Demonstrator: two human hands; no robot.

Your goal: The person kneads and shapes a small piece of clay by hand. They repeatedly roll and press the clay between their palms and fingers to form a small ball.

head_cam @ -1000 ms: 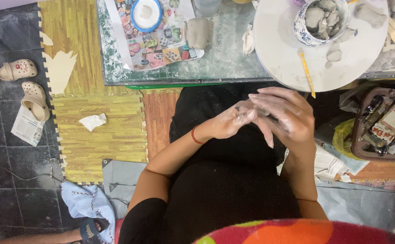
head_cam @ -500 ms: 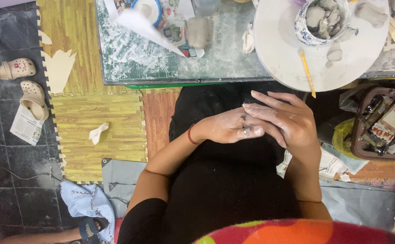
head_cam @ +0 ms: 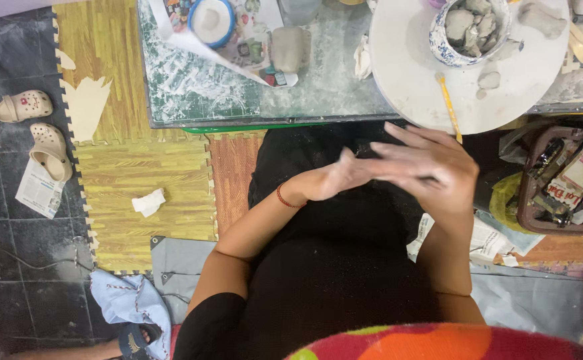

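Here the right hand (head_cam: 431, 167) lies flat across the left hand (head_cam: 335, 179), fingers pointing left; anything between is hidden.

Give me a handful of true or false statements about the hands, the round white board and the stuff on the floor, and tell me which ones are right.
1. The left hand and right hand are pressed together above the lap. True.
2. A red band sits on the left wrist. True.
3. The patterned bowl on the round white board is empty. False: it holds grey clay lumps.
4. A yellow tool lies on the board. True.
5. The pale sandals sit on the table. False: they are on the dark floor.
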